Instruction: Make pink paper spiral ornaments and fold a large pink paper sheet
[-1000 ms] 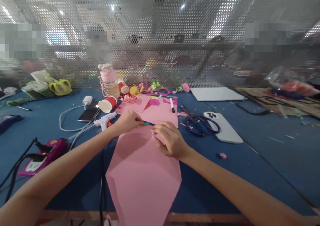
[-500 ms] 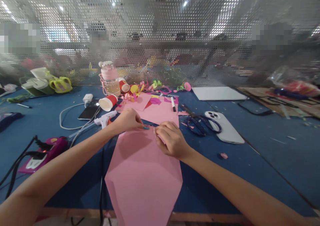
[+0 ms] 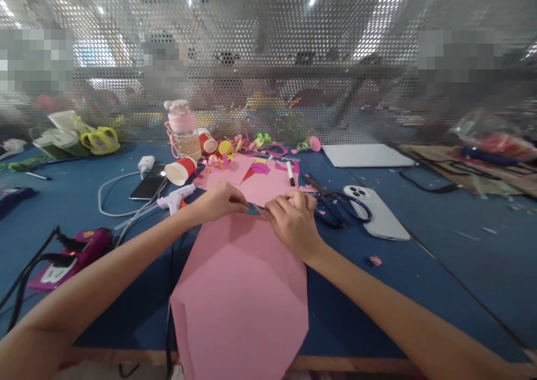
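A large sheet of pink paper point(image 3: 243, 290) stretches from under my hands down past the table's front edge, its left side folded over. My left hand point(image 3: 222, 202) pinches the sheet's far edge between thumb and fingers. Close beside it, my right hand point(image 3: 293, 223) has its fingers curled on the same edge. A small teal spot shows at the left fingertips; whether it is a nail or a separate piece I cannot tell. Just right of my right hand lie dark-handled scissors point(image 3: 335, 206). A white glue gun point(image 3: 174, 200) rests left of my left hand.
Pink paper scraps point(image 3: 268, 190), a marker point(image 3: 290, 173), a red paper cup point(image 3: 181, 170) and a pink-lidded bottle point(image 3: 183, 131) stand or lie behind my hands. A white phone point(image 3: 381, 217) is at right. At left are a black phone point(image 3: 146, 184) and a magenta power strip point(image 3: 75, 257) with cables.
My right hand has shifted up and slightly right, its fingers curling further along the paper's far edge. The left hand has barely moved. The sheet's lower part has spread a little.
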The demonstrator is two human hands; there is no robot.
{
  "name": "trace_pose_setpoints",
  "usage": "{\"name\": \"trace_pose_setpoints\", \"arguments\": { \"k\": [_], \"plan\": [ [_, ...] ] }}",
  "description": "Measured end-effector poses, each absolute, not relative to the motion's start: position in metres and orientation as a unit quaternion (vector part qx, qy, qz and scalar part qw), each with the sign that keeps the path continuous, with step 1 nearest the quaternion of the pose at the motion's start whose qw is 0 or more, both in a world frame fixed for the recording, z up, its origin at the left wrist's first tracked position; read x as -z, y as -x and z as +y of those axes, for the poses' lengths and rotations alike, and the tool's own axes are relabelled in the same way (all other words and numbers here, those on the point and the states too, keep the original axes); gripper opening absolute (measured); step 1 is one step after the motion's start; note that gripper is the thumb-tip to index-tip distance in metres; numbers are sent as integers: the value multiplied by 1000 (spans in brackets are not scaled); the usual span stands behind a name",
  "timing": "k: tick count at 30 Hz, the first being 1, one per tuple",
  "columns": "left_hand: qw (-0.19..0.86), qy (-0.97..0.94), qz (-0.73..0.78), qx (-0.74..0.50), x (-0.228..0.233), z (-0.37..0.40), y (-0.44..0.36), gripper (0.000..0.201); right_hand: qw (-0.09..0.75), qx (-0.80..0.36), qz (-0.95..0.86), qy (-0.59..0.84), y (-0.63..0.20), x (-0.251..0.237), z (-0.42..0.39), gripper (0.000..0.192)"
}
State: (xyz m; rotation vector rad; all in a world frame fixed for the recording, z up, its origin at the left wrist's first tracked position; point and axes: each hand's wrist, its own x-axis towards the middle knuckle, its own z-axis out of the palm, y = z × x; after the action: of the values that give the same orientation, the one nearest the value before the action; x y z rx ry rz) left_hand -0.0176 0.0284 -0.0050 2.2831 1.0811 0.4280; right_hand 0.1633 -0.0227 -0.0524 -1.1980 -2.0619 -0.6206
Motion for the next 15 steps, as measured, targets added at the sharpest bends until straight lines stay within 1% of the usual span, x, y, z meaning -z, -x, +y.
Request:
{"name": "trace_pose_setpoints", "arguments": {
  "k": [4, 7, 12, 15],
  "plan": [
    [345, -840, 383, -170, 7, 29, 20, 22, 324, 227, -798, 456, -167, 53, -20, 20],
    [351, -832, 394, -170, 8, 28, 21, 20, 333, 226, -794, 456, -168, 52, -21, 22],
    [333, -831, 416, -158, 8, 33, 25, 12, 342, 230, -791, 451, -170, 51, -19, 21],
    [276, -850, 425, -145, 4, 37, 27, 14, 347, 230, -787, 456, -172, 51, -16, 20]
  ]
}}
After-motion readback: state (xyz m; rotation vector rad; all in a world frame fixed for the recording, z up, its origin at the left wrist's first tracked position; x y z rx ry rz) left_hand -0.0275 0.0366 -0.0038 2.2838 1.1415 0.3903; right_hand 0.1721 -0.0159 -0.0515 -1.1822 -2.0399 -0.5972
